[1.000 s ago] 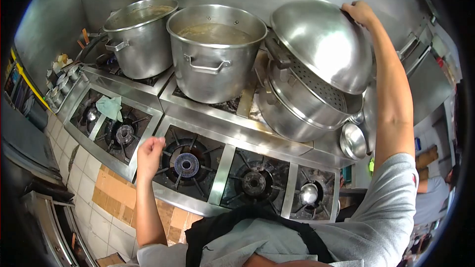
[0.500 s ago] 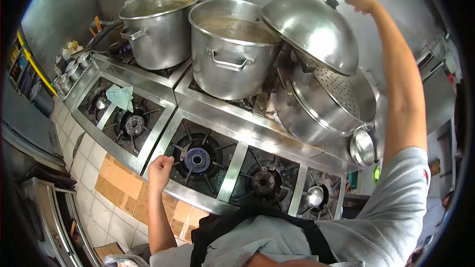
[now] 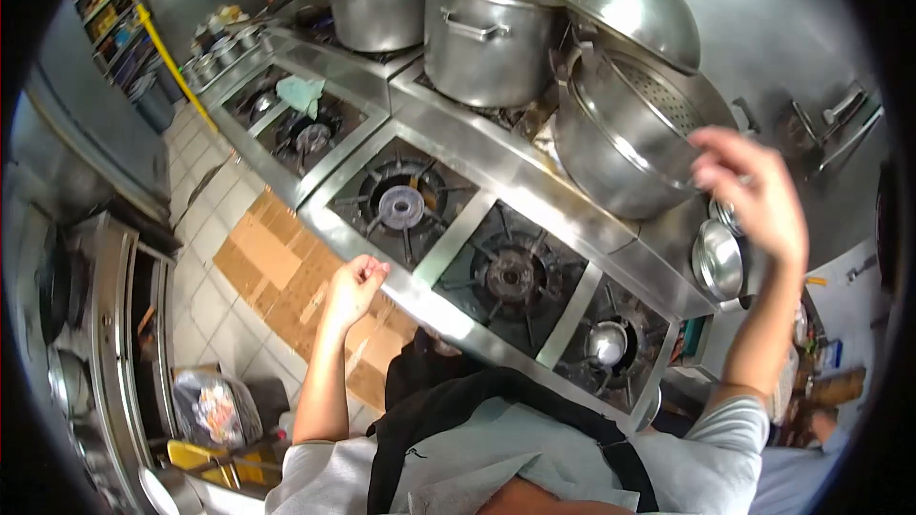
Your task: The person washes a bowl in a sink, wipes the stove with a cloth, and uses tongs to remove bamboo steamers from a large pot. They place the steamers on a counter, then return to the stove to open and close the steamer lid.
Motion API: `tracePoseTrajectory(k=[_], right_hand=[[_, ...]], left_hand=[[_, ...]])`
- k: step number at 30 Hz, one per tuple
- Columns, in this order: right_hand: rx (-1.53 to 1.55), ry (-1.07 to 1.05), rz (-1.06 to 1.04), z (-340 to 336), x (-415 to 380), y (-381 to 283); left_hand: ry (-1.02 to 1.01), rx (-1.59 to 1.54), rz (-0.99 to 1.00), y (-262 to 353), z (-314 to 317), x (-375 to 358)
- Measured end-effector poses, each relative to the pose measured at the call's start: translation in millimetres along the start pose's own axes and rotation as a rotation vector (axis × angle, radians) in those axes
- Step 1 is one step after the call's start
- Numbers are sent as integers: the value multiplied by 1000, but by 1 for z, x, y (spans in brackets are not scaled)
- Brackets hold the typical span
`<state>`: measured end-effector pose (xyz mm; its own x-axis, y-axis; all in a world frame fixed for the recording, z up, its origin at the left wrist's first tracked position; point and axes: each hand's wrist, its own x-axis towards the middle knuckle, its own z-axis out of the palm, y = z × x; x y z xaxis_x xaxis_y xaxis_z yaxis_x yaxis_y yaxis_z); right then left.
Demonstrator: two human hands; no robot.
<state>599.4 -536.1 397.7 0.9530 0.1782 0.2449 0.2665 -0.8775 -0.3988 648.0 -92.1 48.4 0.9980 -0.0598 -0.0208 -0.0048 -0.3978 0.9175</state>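
Note:
My left hand (image 3: 355,288) hovers by the front edge of the steel stove (image 3: 329,232), fingers curled together, with nothing visible in them. The nearest burner (image 3: 401,207) has nothing on it. My right hand (image 3: 759,193) is raised at the right, slightly blurred, its fingers apart and holding nothing. Behind it stands a large steamer pot (image 3: 611,157) with a tilted perforated insert (image 3: 658,95). A domed lid (image 3: 630,5) with a black knob leans over that insert. Left of it are two big stockpots, one in the middle (image 3: 491,52) and one farther left (image 3: 377,14), both holding liquid.
Metal bowls (image 3: 718,262) sit below the steamer at right. A pale green cloth (image 3: 301,93) lies on the left burners. Flattened cardboard (image 3: 267,253) covers part of the tiled floor. A lined bin (image 3: 218,410) stands lower left. At far right, part of another person (image 3: 821,429) shows.
My right hand has come down from beside the lid's knob to in front of the steamer, its fingers spreading. My left hand stays near the stove's front edge. The view has tilted downward.

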Motion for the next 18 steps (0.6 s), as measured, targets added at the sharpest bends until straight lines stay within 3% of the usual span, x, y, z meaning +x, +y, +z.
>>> tracePoseTrajectory(k=[5,6,10,11,13,14,16,18], right_hand=[[109,-243,1,181,-75,49],[134,-162,-164,243,-97,70],[82,-200,-294,397,-191,63],[75,-186,-263,415,-211,63],[-14,-386,-378,436,-246,68],[-21,-389,-356,443,-257,77],[-156,-335,-507,453,-269,95],[-217,-424,-541,447,-262,94]], left_hand=[[17,-38,-190,-30,34,-126],[38,-30,-182,-38,38,-145],[81,20,-195,-27,39,-196],[58,92,-217,-19,38,-205],[29,-14,-194,-36,44,-221],[46,-122,-193,-43,45,-229],[21,-52,-298,-61,46,-243],[-2,-115,-333,-83,49,-259]])
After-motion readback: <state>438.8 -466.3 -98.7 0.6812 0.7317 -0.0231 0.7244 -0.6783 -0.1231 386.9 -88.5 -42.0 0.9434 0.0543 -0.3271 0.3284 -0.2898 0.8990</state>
